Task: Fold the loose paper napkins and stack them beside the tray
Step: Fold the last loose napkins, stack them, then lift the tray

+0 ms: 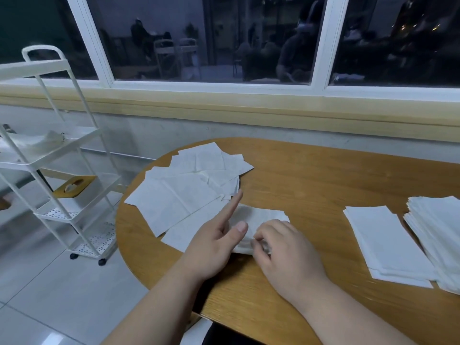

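- Pinches the near edge of the half-folded napkin (261, 216) with the right grip (291, 257), fingertips curled tight onto the paper.
- Rests the left grip (216, 247) just to the left, holding nothing: forefinger straight and pointing away, thumb laid against the napkin's left end, remaining fingers out of sight.
- Looks to be mid-fold on this sheet, bunched and blurred under the right grip, with no crease pressed flat yet.
- Places that napkin directly between and just beyond both grips, lying on the bench (311, 175).
- Finds the loose napkins (189, 185) beyond and to the left of the left grip, fanned out flat and overlapping, the nearest touching the sheet in work; cannot count them, but clearly several left to fold.
- Finds the folded stack (383, 240) well to the right of the right grip, squared up and many layers deep, so a good share of the work seems done.
- Notes a taller pile (440, 232) just beyond that stack on its right, cut off by the picture's edge.
- Sees no tray on the bench, so cannot confirm that the stack lies beside one.
- Reckons the task past its start but unfinished: this fold to close, the sheet to carry right, then the fan on the left to work through.
- Passes over a white cart (44, 158) on the floor, far left of both grips.
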Available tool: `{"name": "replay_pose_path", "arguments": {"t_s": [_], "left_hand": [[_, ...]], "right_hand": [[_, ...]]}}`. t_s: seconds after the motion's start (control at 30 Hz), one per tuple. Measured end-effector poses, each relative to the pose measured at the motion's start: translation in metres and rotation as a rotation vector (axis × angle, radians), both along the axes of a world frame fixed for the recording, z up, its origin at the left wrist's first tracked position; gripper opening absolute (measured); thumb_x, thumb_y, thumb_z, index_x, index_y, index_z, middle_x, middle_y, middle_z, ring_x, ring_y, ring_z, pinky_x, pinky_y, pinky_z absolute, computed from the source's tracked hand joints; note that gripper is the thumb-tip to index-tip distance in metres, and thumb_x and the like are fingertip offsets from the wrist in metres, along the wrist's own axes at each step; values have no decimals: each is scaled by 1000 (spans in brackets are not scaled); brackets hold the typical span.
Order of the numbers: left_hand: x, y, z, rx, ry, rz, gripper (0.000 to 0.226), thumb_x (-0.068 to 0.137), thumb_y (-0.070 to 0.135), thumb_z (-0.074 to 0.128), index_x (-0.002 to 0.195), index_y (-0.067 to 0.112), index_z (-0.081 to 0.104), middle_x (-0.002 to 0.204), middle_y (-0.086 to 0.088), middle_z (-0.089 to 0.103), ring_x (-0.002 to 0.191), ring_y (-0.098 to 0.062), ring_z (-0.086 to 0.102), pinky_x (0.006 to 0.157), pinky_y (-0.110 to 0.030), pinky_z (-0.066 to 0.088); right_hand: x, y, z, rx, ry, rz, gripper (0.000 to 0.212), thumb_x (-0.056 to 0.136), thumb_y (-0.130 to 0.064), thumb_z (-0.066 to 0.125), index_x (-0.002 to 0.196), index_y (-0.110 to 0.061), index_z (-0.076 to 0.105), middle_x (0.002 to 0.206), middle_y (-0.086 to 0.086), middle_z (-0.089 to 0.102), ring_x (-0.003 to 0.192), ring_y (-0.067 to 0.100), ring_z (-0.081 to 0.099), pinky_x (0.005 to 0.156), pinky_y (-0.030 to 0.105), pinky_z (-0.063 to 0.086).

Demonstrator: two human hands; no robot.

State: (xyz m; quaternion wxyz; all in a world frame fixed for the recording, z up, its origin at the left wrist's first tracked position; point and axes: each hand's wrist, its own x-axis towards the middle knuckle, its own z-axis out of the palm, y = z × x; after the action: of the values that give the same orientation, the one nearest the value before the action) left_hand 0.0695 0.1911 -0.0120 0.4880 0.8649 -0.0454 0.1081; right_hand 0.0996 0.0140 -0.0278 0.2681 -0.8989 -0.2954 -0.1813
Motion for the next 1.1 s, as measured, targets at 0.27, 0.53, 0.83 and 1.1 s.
{"name": "replay_pose_path", "arguments": {"t_s": [0.27,0.53,0.83,1.1], "left_hand": [[4,-5,-2,79,133,51,33,95,18,60,110,45,71,102,19,65,92,12,55,78,-4,37],[-39,22,16,105,31,66,50,84,-1,54,97,42,76,95,23,68,90,2,61,71,-8,41],[-113,73,7,-53,90,280,44,64,13,46,77,38,79,80,13,67,72,-3,58,59,-11,38],[-129,79,11,-208,157,328,38,67,14,49,81,31,81,86,12,72,82,-14,65,76,-38,50]], "right_hand": [[0,-5,-1,158,29,37,26,87,-32,46,83,-22,70,92,-16,63,92,9,58,78,30,51],[7,-38,12,508,264,-202,28,94,-12,60,100,-39,61,109,-23,59,103,0,55,87,23,46],[-3,46,15,-236,302,383,51,103,-13,39,151,-31,40,158,-19,29,148,1,13,122,22,9],[-14,22,15,-362,229,341,49,105,-18,36,151,-34,38,144,-17,38,140,8,27,117,20,11]]}}
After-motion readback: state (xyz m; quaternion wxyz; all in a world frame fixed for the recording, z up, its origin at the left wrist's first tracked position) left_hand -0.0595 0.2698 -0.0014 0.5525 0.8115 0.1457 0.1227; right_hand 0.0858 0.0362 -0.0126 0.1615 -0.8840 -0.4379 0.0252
